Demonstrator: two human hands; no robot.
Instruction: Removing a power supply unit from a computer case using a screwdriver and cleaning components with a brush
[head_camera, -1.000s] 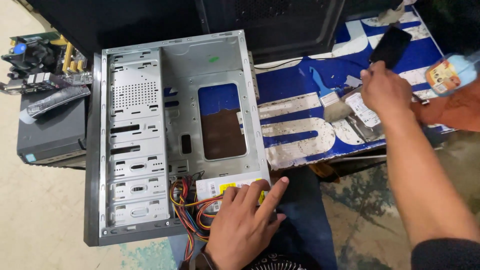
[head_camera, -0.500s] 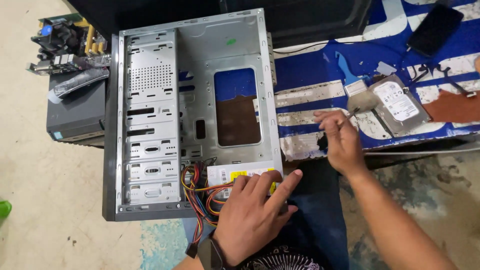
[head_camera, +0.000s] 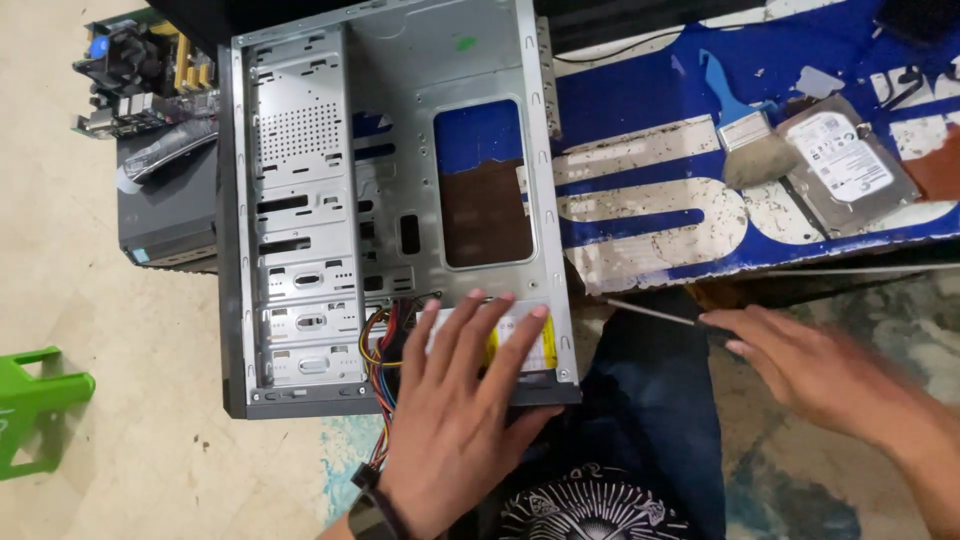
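We start at the power supply (head_camera: 500, 340), the pale box with a yellow label sitting in the near corner of the open computer case (head_camera: 395, 200). Our left hand (head_camera: 455, 415) lies flat on it, fingers spread wide, gripping nothing and only pressing down. A bundle of coloured wires (head_camera: 385, 350) spills out just to the left of that hand, inside the case. Our right hand (head_camera: 815, 375) is well to the right of the case, closed around the dark handle of a screwdriver (head_camera: 660, 315), whose thin shaft points back toward the case's near right edge; the hand is blurred, so we cannot tell how firm the grip is.

Beyond the right hand, on the blue and white counter (head_camera: 650, 190), lie a paintbrush (head_camera: 745, 135) and, touching its bristles, a hard drive (head_camera: 850, 170). Far to the left of our left hand, a circuit board (head_camera: 140, 75) rests on a dark box (head_camera: 170, 215), and a green stool (head_camera: 40, 400) stands on the floor.

We judge the risks plain: the case overhangs our lap, so pressing hard could tip it, and the screwdriver tip, brought in fast, could slip into the wires or scratch the metal.
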